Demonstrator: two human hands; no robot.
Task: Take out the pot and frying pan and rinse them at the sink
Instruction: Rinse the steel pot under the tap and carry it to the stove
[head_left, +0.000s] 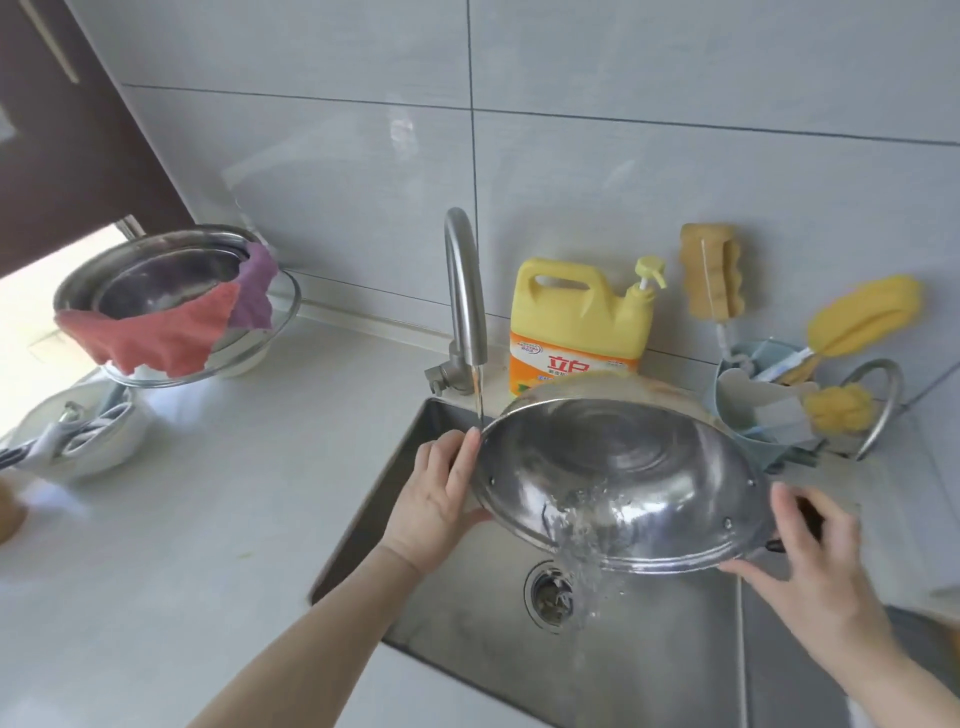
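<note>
While water ran from the faucet (464, 291), the left hand (441, 499) and right hand (815, 566) gripped the handles of the steel pot (618, 483), tilted over the sink (649, 665) and spilling water. At twelve o'clock, the yellow detergent jug (576, 317) read "立白", partly hidden. Both handles were mostly covered.

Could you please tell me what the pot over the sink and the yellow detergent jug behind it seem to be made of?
The pot looks like polished stainless steel: silvery, mirror-like reflections, rivets near the rim. The detergent jug looks like opaque yellow plastic with a moulded handle and a slight sheen.
</note>
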